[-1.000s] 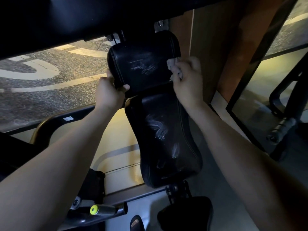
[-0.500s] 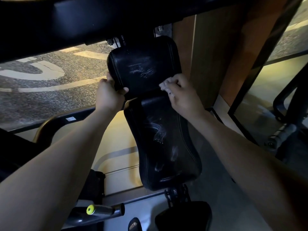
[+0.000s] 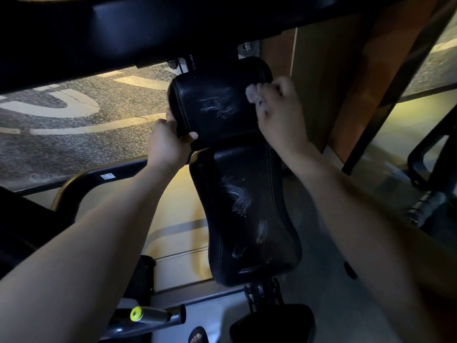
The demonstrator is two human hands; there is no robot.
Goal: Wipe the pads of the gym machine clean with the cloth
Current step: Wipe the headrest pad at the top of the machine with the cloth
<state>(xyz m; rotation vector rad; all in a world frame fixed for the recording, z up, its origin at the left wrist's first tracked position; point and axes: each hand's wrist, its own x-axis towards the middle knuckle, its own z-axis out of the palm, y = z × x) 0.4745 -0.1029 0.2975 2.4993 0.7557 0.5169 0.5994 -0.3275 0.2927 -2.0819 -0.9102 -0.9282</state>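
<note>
A black upper head pad [image 3: 217, 102] carries whitish smear marks at its middle. Below it runs the long black back pad [image 3: 247, 214], also streaked with white. My left hand [image 3: 168, 142] grips the upper pad's lower left edge, thumb curled onto its front. My right hand [image 3: 279, 115] holds a small pale cloth [image 3: 253, 94] bunched at its fingertips and presses it against the upper pad's right side. Most of the cloth is hidden by the fingers.
A black machine beam [image 3: 148, 28] crosses overhead. A curved frame bar [image 3: 81, 177] passes left of the pads. A handle with a yellow end cap [image 3: 137, 314] and a black seat pad [image 3: 272, 323] lie below. A wooden panel [image 3: 346, 82] and another machine [image 3: 432, 194] stand to the right.
My right hand with the cloth went down to the upper pad's bottom right corner, then came back up its right side. My left hand kept its grip.
</note>
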